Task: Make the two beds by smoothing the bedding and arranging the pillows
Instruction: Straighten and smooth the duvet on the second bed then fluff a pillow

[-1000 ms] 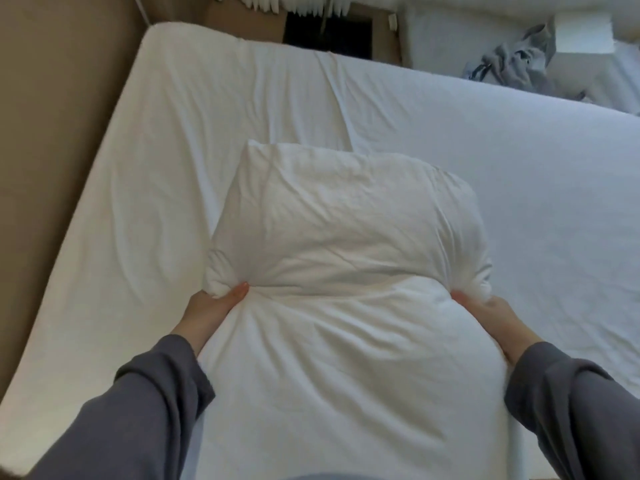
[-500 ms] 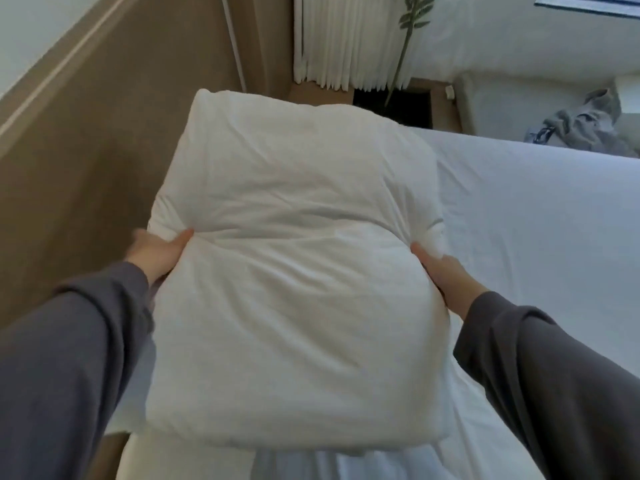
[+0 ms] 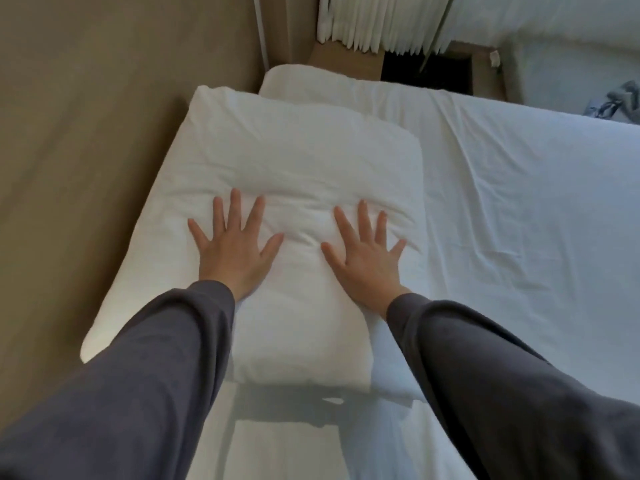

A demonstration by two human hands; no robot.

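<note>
A white pillow (image 3: 291, 157) lies at the head of the near bed (image 3: 519, 216), against the tan headboard (image 3: 86, 133). My left hand (image 3: 235, 244) and my right hand (image 3: 367, 251) both press flat on the pillow's middle, fingers spread wide. The white sheet on the bed shows long creases to the right of the pillow. A corner of white bedding (image 3: 311, 77) pokes out beyond the pillow's far end. The second bed (image 3: 571, 71) is partly visible at the upper right.
White curtains (image 3: 381, 22) hang at the top. A wooden nightstand (image 3: 349, 60) with a dark opening sits between the beds. Grey clothing (image 3: 620, 102) lies on the far bed at the right edge.
I carried the pillow from the bed's middle to the headboard end and set it down. Both hands let go of its sides and now press flat on top.
</note>
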